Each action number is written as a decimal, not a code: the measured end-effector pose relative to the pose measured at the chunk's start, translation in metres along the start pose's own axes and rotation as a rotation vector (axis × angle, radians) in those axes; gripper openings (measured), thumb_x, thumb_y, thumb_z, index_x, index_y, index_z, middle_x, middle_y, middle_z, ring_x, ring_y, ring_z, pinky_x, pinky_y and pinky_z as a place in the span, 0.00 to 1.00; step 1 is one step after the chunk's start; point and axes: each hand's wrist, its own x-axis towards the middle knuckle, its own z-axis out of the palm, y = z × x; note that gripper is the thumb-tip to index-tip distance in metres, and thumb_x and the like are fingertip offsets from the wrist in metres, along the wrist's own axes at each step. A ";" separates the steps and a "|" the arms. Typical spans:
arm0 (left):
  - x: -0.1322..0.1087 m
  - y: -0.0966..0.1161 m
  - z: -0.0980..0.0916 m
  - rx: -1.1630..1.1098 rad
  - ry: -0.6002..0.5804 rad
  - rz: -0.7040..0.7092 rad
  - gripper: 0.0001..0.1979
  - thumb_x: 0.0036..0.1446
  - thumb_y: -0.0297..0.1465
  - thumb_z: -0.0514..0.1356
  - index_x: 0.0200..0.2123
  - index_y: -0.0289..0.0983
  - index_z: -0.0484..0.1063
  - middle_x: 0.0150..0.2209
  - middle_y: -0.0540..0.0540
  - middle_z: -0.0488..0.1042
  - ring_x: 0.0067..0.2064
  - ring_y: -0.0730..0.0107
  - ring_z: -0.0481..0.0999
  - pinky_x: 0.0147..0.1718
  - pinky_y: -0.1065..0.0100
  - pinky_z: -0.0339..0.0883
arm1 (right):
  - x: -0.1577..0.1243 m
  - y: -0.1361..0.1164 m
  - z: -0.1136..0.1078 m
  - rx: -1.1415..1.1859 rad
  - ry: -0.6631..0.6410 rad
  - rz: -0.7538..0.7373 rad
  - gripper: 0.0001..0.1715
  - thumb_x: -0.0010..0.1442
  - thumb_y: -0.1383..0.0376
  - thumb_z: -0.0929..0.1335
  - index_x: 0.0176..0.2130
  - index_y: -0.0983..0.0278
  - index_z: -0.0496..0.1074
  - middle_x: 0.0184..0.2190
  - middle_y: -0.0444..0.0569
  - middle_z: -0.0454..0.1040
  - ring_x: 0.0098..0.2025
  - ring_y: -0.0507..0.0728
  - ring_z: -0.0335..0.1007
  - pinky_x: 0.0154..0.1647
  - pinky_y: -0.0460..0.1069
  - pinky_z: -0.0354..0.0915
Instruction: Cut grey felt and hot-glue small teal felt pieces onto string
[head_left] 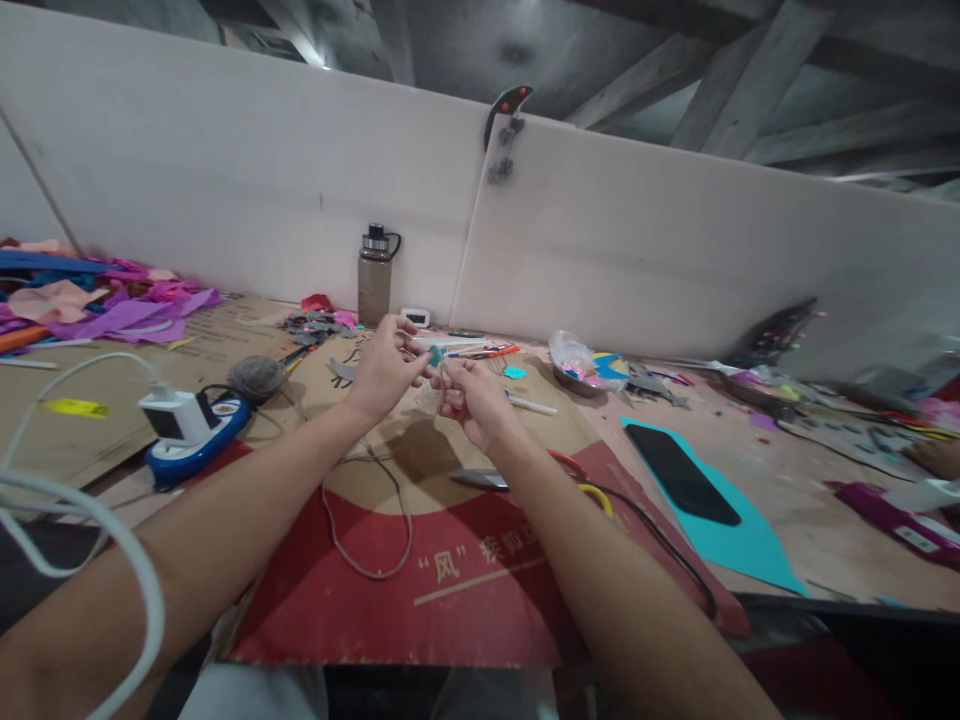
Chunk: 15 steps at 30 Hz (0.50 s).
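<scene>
My left hand [386, 372] is raised above the cardboard, its thumb and fingers pinching a small teal piece [436, 355]. Close beside it, my right hand [474, 400] is closed, fingertips pressed together near the teal piece's right side; what lies between them is too small to make out. Grey yarn [375, 575] lies in a loose loop below the hands. Its ball [257, 378] rests to the left. Under my right forearm lie scissors [480, 480] with red and yellow handles, partly hidden.
A red and brown cardboard sheet [337, 610] covers the table in front. A bottle [374, 280] stands against the white partition [247, 180]. Left are a blue power strip [199, 445] and felt scraps [127, 310]; right, a bowl [577, 382], a phone [681, 470] and a purple tool [892, 520].
</scene>
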 end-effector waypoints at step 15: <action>-0.003 0.003 0.001 0.012 -0.104 0.012 0.11 0.52 0.35 0.63 0.35 0.33 0.73 0.30 0.44 0.76 0.28 0.69 0.78 0.23 0.73 0.73 | 0.003 -0.004 -0.017 -1.006 0.269 -0.643 0.09 0.60 0.61 0.63 0.31 0.62 0.68 0.30 0.47 0.71 0.34 0.54 0.63 0.37 0.49 0.58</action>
